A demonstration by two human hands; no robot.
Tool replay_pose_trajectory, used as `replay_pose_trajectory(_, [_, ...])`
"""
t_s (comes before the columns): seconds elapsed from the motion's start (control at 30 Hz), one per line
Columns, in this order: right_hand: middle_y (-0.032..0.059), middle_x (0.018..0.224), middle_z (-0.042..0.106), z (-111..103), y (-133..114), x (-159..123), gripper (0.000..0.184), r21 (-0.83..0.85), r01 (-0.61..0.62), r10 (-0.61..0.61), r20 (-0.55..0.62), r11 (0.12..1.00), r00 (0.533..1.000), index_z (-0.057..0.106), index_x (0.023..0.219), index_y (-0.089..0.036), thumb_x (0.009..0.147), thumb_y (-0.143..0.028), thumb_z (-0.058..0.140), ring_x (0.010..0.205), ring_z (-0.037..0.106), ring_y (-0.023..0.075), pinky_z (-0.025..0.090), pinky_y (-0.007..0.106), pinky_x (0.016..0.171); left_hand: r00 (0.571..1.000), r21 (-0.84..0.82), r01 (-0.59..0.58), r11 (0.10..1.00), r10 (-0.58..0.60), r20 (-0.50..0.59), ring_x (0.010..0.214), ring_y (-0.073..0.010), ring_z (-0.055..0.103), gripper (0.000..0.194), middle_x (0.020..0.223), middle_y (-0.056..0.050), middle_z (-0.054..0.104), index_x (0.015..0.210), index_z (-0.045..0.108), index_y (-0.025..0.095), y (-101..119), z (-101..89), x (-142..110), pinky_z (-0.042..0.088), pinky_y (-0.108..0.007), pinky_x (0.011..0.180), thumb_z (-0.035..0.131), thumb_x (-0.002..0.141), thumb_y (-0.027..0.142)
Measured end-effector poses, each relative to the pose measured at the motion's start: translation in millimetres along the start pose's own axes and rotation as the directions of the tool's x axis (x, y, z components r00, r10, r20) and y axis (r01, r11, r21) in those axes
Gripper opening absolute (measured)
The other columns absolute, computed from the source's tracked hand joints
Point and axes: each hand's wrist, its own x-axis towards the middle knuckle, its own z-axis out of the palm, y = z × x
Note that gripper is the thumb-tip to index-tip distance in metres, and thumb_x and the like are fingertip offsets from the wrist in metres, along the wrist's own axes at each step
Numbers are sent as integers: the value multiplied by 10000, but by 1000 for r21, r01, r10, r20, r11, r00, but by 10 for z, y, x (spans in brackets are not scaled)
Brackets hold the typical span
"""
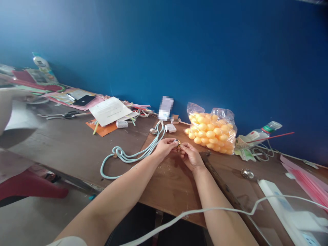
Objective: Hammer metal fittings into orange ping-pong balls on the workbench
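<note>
Over the wooden table (166,184), my left hand (166,147) pinches a small dark, silvery piece with a yellow edge (176,141). My right hand (191,155) meets it from the other side, its fingertips closed on the same piece. The fingers cover part of it, so its exact kind is unclear. Left of my hands lies a looped light-blue cord (123,155). Beside the cord sits a round silvery ornament (153,131), and a similar one (247,173) rests farther right. A small white box (170,128) lies just beyond my hands.
A clear bag of orange balls (210,131) stands by the blue wall, with a plastic bottle (263,131) to its right. A white cable (217,209) crosses above my right forearm near a power strip (275,194). Scissors (68,115) and papers lie left; another person's arm (7,102) shows there.
</note>
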Motion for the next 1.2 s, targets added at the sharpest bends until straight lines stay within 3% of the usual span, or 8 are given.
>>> replay_pose_trajectory(0.57, [-26, 619, 619, 20, 10, -6, 322, -67, 9, -11, -23, 998, 1000, 580, 696, -186, 573, -300, 854, 469, 445, 59, 383, 176, 400, 1000, 38, -10, 999, 10, 13, 615, -138, 654, 223, 763, -75, 707, 891, 694, 96, 1, 4, -22, 533, -252, 618, 769, 698, 179])
replay_pose_trajectory(0.9, [-39, 661, 604, 26, -17, -28, 330, 2, 0, 0, 16, 1000, 1000, 591, 753, -196, 625, -382, 831, 496, 462, 51, 397, 159, 422, 998, -86, 48, 995, -44, 54, 667, -143, 666, 201, 829, -107, 704, 887, 703, 72, 8, -21, -1, 548, -254, 647, 754, 726, 181])
replay_pose_trajectory(1.2, [-52, 595, 583, 47, 18, -30, 363, -121, 56, -57, -4, 991, 998, 529, 741, -204, 621, -377, 825, 453, 446, 60, 375, 167, 385, 998, -50, 24, 998, -21, 53, 605, -128, 649, 179, 755, -79, 692, 862, 703, 79, -12, -9, -4, 545, -250, 623, 756, 717, 168])
